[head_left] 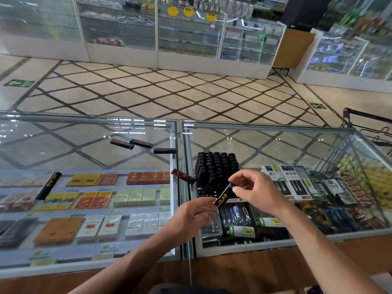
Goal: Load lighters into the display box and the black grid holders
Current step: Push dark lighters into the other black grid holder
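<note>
1. Black slim lighter with gold pattern (223, 197) is held tilted above the glass-topped display-case worktop (286, 149), its upper end toward 1 o'clock.
2. Left hand (191, 217), at 7 o'clock of this lighter, pinches its lower end between curled fingers (209, 201) and thumb.
3. Right hand (252, 192), at 3 o'clock, pinches the upper end with thumb and forefinger; its other fingers are curled.
4. Black plastic grid holder (214, 172), packed with upright black lighters, stands on the worktop at 12 o'clock, just beyond the hands.
5. Black lighter with red marking (182, 176) lies on the glass at 10 o'clock, beside the holder.
6. Black lighter with gold marking (48, 185) lies well apart at 9 o'clock.
7. Three dark loose lighters (141, 143) lie farther off at 11 o'clock.
</note>
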{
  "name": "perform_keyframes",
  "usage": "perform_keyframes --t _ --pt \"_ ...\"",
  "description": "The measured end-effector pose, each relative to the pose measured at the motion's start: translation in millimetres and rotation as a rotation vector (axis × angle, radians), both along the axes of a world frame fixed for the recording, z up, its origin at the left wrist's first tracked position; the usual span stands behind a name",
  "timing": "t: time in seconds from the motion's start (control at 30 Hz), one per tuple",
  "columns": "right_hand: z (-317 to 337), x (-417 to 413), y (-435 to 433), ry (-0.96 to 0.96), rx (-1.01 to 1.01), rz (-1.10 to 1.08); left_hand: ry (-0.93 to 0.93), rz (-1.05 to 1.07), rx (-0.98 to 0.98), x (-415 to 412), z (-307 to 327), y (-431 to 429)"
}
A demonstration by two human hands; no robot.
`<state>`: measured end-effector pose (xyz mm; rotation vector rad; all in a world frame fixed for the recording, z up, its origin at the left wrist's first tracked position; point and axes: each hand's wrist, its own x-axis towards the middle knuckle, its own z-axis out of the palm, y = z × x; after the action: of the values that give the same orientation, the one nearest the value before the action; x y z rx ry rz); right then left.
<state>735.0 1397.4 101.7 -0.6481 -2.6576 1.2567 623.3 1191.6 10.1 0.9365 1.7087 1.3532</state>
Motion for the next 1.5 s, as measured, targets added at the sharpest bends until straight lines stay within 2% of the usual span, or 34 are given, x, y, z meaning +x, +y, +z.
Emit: perform_keyframes --t 0.1,0.17,0.2,0.27,0.47,0.9,1.2,1.5 --pt "11 2 15 0.002 0.069 -0.026 0.542 0.101 0.026 -4 -9 -2" --pt "15 2 23 0.010 0.075 -0.037 0.907 0.092 -0.011 -13 -25 -4" --pt "15 2 25 0.017 0.065 -0.039 1.007 0.082 -0.066 -16 -30 -5" --pt "14 1 28 0.029 0.048 -0.037 1.093 0.066 -0.197 -18 -33 -6" --pt "10 -3 26 0.041 0.049 0.000 1.072 -0.009 -0.386 -14 -25 -5" --pt "-7 -25 33 0.098 0.416 -0.003 1.055 0.002 -0.343 -14 -27 -6" --pt "-33 -28 35 0.234 0.585 0.045 1.063 0.024 -0.313 -14 -30 -6" --pt "-46 -25 33 0.242 0.572 -0.001 1.050 0.058 -0.250 -14 -31 -6"
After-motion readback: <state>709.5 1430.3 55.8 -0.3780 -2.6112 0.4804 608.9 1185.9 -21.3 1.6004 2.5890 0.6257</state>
